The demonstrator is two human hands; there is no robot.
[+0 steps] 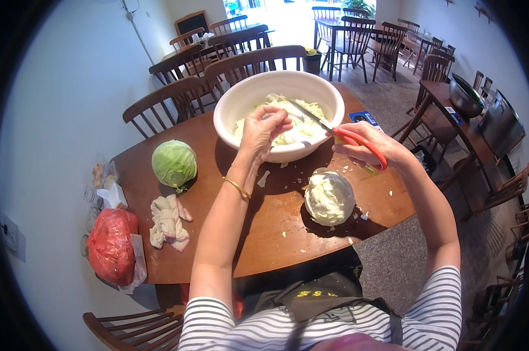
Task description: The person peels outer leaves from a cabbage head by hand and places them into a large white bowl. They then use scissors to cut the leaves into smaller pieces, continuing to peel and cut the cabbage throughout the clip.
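My right hand (pixel 365 142) grips red-handled scissors (pixel 358 142), whose blades point up and left over a large white basin (pixel 280 153). Cut pale cabbage leaves (pixel 306 127) lie inside the basin. Above its near left part is my left hand (pixel 266 129), thumb and fingers pinched together; whether a bit of leaf is between them I cannot tell. A partly stripped cabbage head (pixel 329 198) rests on the wooden table (pixel 269 237), below my right hand. Farther left on the table sits a whole green cabbage (pixel 174 163).
A crumpled cloth glove (pixel 169 223) and a red plastic bag (pixel 112 246) lie at the table's left. Cabbage scraps dot the wood. Chairs (pixel 255 59) stand beyond the basin; a side table at right holds a metal bowl (pixel 464 98) and a metal pot (pixel 501 125).
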